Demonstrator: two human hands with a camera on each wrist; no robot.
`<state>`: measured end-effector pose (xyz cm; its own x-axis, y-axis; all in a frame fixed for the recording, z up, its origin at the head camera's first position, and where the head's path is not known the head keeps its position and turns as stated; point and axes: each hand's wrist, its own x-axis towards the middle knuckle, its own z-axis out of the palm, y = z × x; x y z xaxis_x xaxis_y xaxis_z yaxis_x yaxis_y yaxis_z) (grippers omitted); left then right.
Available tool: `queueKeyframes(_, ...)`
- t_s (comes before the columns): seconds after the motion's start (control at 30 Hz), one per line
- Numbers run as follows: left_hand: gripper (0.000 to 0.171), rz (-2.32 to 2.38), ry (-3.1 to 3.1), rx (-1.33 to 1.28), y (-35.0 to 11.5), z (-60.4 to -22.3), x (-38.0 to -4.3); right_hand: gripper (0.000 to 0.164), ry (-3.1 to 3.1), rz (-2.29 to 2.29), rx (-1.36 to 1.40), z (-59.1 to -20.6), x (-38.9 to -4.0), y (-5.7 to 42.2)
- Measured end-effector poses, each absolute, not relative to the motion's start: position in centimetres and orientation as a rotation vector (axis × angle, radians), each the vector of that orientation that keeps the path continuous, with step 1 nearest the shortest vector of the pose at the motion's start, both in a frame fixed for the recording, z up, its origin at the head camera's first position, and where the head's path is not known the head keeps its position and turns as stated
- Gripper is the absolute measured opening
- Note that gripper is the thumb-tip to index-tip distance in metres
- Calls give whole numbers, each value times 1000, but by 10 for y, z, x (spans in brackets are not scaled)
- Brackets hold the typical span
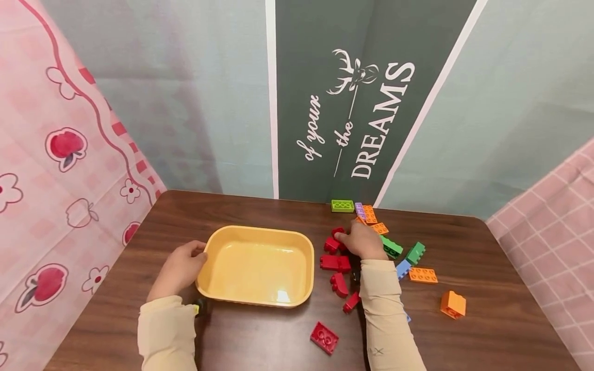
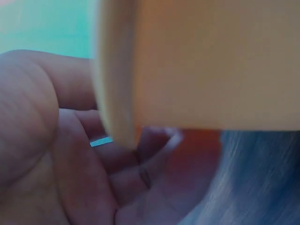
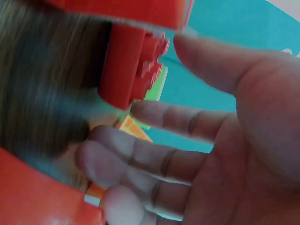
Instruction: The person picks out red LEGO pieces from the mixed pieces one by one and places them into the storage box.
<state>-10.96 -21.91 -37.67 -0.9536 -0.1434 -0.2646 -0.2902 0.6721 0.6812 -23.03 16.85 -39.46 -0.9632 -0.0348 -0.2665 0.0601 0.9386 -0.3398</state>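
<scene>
My left hand (image 1: 182,268) holds the left rim of a shallow yellow tray (image 1: 211,288). In the left wrist view, the bent fingers (image 2: 126,173) go round and under the tray's edge (image 2: 115,70). Over on the right, my right hand (image 1: 364,240) is among toy building bricks, beside a red brick (image 1: 331,244). The right wrist view has its fingers spread and slightly bent. There the index fingertip is at the lower end of a red brick (image 3: 123,65), and the thumb tip is by another red brick (image 3: 131,11); contact is unclear.
More red bricks (image 1: 335,263) lie between tray and right forearm, with a separate red one (image 1: 324,337) toward the front. Green (image 1: 415,253), blue (image 1: 403,269) and orange bricks (image 1: 423,275) lie farther right. A lime brick (image 1: 342,206) sits at the table's back edge, before a curtain.
</scene>
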Motion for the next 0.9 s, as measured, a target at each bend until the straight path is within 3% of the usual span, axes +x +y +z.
queueKeyframes(0.23, 47, 1418, 2606, -302, -232, -395, -111, 47, 2867, -496, -68, -394, -230, 163)
queueKeyframes(0.53, 63, 2166, 2228, -402, -232, -454, -107, 48, 2887, -575, -53, -390, -218, 175)
queueKeyframes(0.9, 52, 2377, 2322, -540, -224, -453, -119, 51, 2945, -681, -37, -353, -212, 187)
